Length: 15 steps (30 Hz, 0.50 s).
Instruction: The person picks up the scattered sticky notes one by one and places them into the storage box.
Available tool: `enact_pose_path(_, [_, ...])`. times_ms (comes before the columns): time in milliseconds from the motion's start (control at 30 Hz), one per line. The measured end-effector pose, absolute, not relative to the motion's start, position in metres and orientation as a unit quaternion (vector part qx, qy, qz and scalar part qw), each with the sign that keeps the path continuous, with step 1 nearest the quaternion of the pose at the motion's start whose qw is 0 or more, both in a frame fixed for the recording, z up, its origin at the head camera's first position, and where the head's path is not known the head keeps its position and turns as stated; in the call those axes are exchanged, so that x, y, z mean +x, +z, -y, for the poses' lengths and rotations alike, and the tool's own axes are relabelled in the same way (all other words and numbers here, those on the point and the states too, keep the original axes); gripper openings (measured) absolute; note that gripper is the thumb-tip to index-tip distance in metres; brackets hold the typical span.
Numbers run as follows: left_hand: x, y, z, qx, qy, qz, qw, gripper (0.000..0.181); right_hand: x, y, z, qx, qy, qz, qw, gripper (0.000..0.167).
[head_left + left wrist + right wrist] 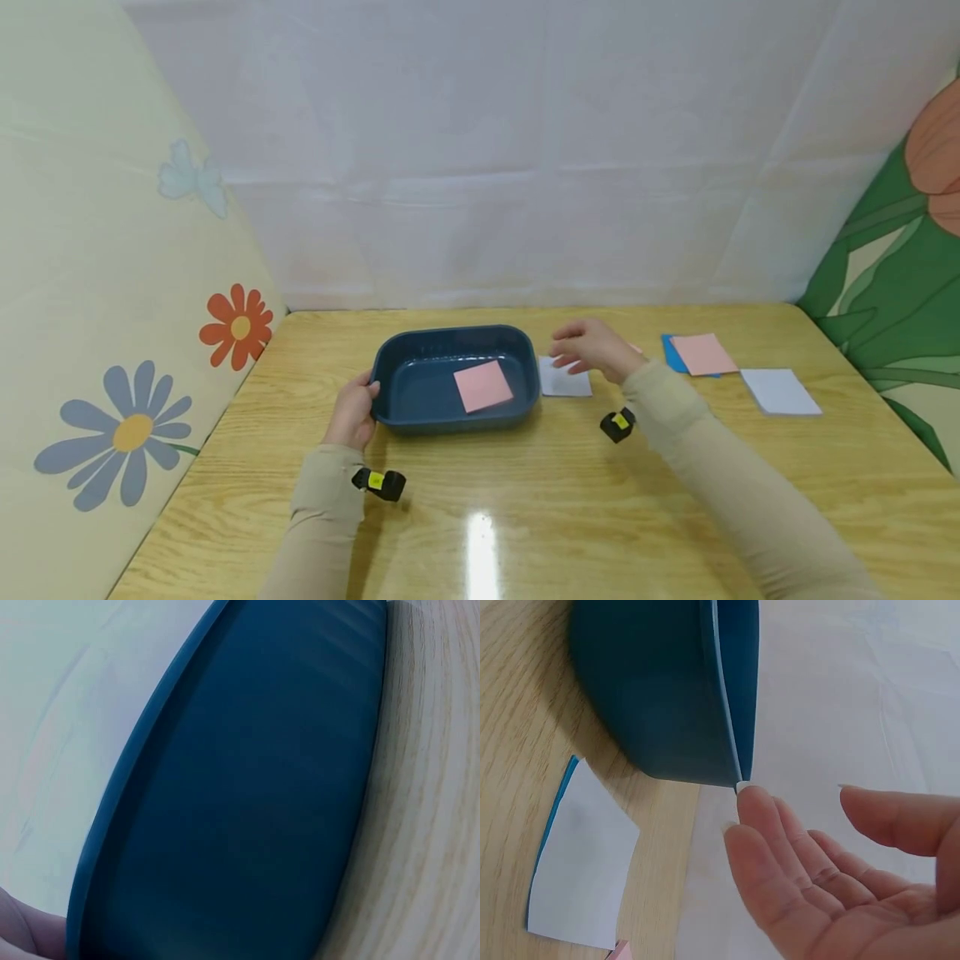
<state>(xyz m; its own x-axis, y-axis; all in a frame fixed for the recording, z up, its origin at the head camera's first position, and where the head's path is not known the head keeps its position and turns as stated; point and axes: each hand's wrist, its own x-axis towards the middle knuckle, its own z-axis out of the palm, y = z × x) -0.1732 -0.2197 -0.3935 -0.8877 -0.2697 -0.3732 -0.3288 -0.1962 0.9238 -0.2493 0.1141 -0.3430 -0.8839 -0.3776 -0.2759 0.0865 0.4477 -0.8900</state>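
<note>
Wood-grain tabletop (pixel 480 475), largest. On it, left of centre: glossy dark-blue rectangular dish with rounded corners (pixel 416 396); probably stiff, smooth, a bit slick, exact material unclear; best held by the rim at both short ends. Left hand (pixel 351 415) grips its left end at the rim. Right hand (pixel 594 348) hovers past the right end, fingers loosely bent, thumb apart, nothing held. Paper squares, likely feather-light, bendy, easily creased, best pinched at an edge: white square (pixel 782 392) far right; pink square (pixel 705 354) overlapping blue square (pixel 672 357); blue-edged white square (pixel 564 386) just beside dish; smaller-looking pink square (pixel 483 386) inside dish.
</note>
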Motion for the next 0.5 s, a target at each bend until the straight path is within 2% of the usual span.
enact_pose_path(500, [-0.1740,-0.3918,0.2191,-0.237,0.737,-0.633,0.020,0.048,-0.2492,-0.3523,-0.1210,-0.115,-0.519,-0.823,0.200,0.046])
